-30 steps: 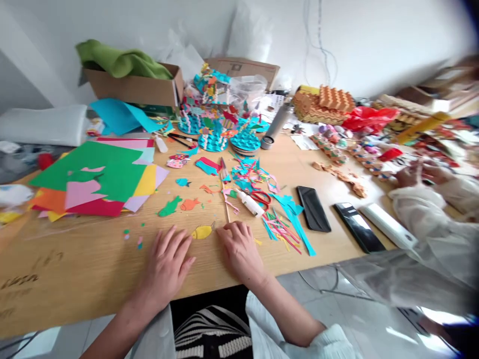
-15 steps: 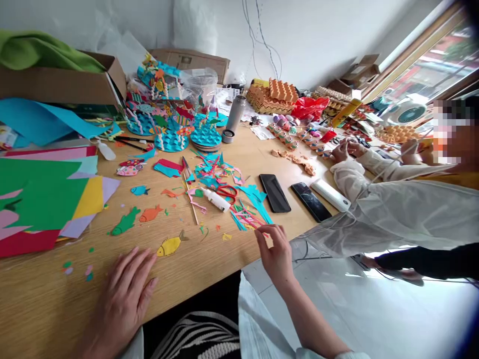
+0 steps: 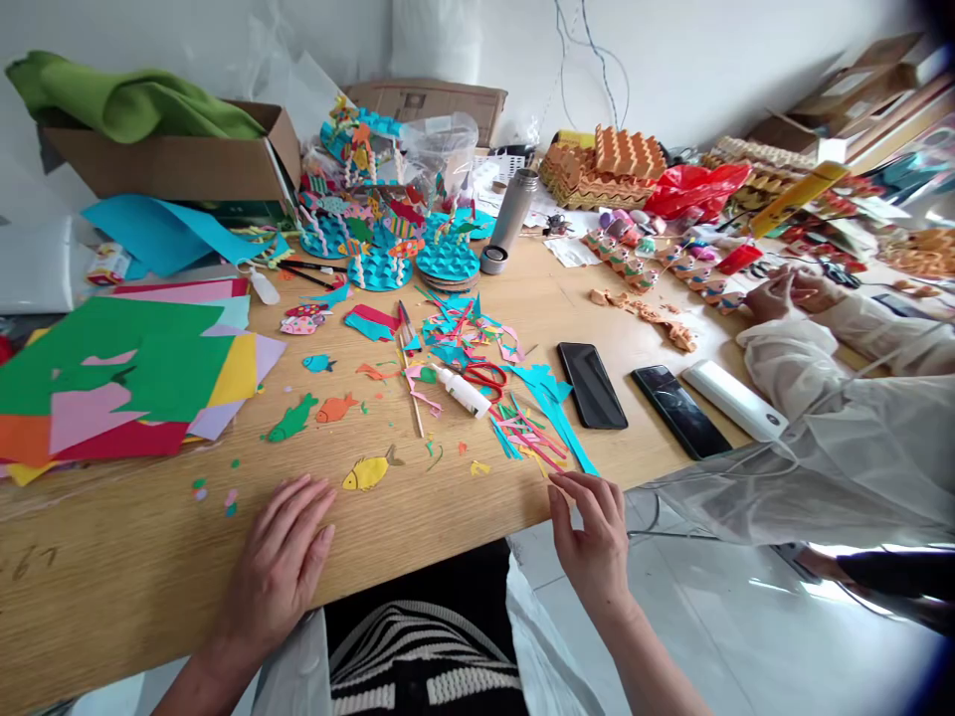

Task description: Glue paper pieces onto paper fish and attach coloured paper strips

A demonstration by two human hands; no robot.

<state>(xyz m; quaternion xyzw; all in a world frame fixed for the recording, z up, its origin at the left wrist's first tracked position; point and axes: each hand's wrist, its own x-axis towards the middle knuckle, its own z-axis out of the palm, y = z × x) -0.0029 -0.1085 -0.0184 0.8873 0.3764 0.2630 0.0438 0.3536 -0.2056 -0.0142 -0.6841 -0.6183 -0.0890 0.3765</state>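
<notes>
My left hand (image 3: 287, 552) lies flat on the wooden table, palm down, its fingers stretched out and holding nothing. Just beyond its fingertips is a yellow paper fish (image 3: 369, 471). At the table's front edge rests my right hand (image 3: 592, 532), fingers loosely bent, with nothing visible in it. Close to its fingertips lie thin coloured paper strips (image 3: 522, 433) and a long blue paper scrap (image 3: 559, 408). Green (image 3: 293, 418), orange (image 3: 336, 409) and blue (image 3: 319, 364) paper fish lie farther in. A white glue bottle (image 3: 463, 392), red-handled scissors (image 3: 486, 378) and a thin wooden-handled brush (image 3: 413, 383) are mid-table.
Coloured paper sheets (image 3: 164, 348) are stacked at left. Blue egg-tray pieces with paper fish (image 3: 380, 268) stand behind, near a grey flask (image 3: 513, 211). Two phones (image 3: 593, 386) and a white power bank (image 3: 735, 400) lie at right, beside a co-worker's sleeve (image 3: 858, 428).
The view has turned left, so everything appears shifted rightward and more of the left side shows. Both hands stay at about the same places on the table.
</notes>
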